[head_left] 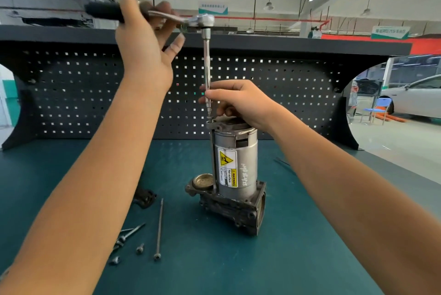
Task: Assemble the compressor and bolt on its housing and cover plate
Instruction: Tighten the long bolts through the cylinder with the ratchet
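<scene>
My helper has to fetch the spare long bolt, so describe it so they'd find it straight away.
On the green bench mat, look just left of the upright silver compressor. The long bolt lies there, thin and straight, head toward you. It is far longer than the stubby screws to its left.

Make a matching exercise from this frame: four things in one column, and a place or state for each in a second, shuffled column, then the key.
Column one
1. left hand
2. right hand
3. compressor
4. long bolt

Column two
A. lies flat on the green mat, left of the compressor
B. stands upright on the mat
C. raised high, holds the ratchet
D. pinches the extension bar just above the compressor's top

Pairs: 1-C, 2-D, 3-B, 4-A
</scene>
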`<state>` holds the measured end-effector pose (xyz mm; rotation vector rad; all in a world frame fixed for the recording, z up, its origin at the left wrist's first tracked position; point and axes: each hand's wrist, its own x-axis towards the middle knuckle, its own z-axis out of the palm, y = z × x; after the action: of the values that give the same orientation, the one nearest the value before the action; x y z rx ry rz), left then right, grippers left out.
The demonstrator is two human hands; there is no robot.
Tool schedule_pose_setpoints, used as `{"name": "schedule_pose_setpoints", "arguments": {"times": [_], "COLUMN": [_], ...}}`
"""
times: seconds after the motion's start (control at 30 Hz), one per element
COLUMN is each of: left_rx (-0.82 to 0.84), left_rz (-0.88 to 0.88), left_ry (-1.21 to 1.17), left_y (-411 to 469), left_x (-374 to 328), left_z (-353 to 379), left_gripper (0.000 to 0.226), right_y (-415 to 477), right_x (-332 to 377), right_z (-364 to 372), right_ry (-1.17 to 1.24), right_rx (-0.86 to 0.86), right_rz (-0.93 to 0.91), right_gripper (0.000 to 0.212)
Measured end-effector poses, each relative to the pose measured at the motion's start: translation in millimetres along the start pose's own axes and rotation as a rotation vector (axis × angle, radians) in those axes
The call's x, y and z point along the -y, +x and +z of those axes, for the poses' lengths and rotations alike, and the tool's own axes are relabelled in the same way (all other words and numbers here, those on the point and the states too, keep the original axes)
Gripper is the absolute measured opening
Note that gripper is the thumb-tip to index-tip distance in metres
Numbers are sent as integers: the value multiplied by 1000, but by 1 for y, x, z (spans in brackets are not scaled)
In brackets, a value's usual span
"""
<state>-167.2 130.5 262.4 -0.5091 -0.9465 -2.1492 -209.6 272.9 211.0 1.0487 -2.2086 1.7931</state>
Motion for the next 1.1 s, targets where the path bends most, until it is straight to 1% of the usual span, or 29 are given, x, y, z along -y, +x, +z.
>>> {"name": "schedule_pose_setpoints", "arguments": {"times": [0.07, 0.13, 0.2, 0.23, 0.3, 0.33, 0.37, 0.4, 0.43, 0.47, 0.5, 0.53, 0.57, 0.63, 0.7, 0.73, 0.8, 0.87, 0.93, 0.97, 1.03, 1.1], "left_rx": [-44, -58, -51, -36, 59, 125, 190, 248, 296, 336, 350, 326, 272, 145, 69, 46, 6, 2, 36, 77, 181, 295], "left_rz": [-183, -322, -389, -386, -304, -221, -103, 52, 217, 344, 406, 401, 338, 113, -121, -210, -327, -357, -282, -197, 46, 326], "left_ry": [-91, -138, -173, -200, -215, -158, -45, 103, 244, 331, 360, 342, 285, 107, -45, -88, -127, -153, -141, -108, 29, 222], "left_y": [22, 35, 40, 39, 29, 19, 8, -5, -16, -24, -28, -29, -25, -7, 14, 21, 31, 31, 24, 16, -6, -25], "left_x": [2, 9, 14, 13, 8, 5, 3, 1, 1, 1, 2, 1, 1, 2, 5, 6, 11, 15, 14, 12, 8, 4], "left_z": [-5, -6, -6, -7, -6, -4, -1, 2, 5, 8, 9, 10, 10, 7, 3, 1, -1, -1, -2, -2, 0, 3], "left_gripper": [25, 32, 31, 30, 27, 25, 21, 16, 11, 8, 7, 10, 13, 17, 24, 31, 41, 42, 34, 27, 14, 4], "right_y": [0, 0, 0, 0, 1, 2, 2, 3, 3, 3, 3, 3, 2, 1, 1, 1, 0, 1, 2, 2, 2, 2], "right_x": [1, 1, 0, -1, -3, -4, -5, -6, -6, -6, -6, -6, -5, -3, 0, 0, 0, -1, -3, -3, -4, -4], "right_z": [0, 0, 1, 2, 2, 2, 2, 2, 2, 2, 2, 1, 1, 1, 0, 0, 1, 2, 2, 1, 0, 1], "right_ry": [3, -40, -39, -27, -12, -13, -20, -27, -34, -40, -46, -58, -70, -74, -38, -23, -42, -59, -32, -12, 8, 4], "right_rx": [44, 66, 47, 25, -42, -82, -118, -145, -161, -162, -155, -140, -119, -50, 10, 28, 42, 16, -22, -38, -63, -88], "right_rz": [27, 22, 10, 3, -5, -8, -10, -10, -5, -2, 2, 1, 0, 5, 29, 36, 29, 14, 3, -3, -18, -27], "right_gripper": [17, 20, 14, 11, 7, 10, 17, 22, 23, 22, 19, 16, 11, 1, 10, 13, 13, 10, 10, 10, 10, 10]}}
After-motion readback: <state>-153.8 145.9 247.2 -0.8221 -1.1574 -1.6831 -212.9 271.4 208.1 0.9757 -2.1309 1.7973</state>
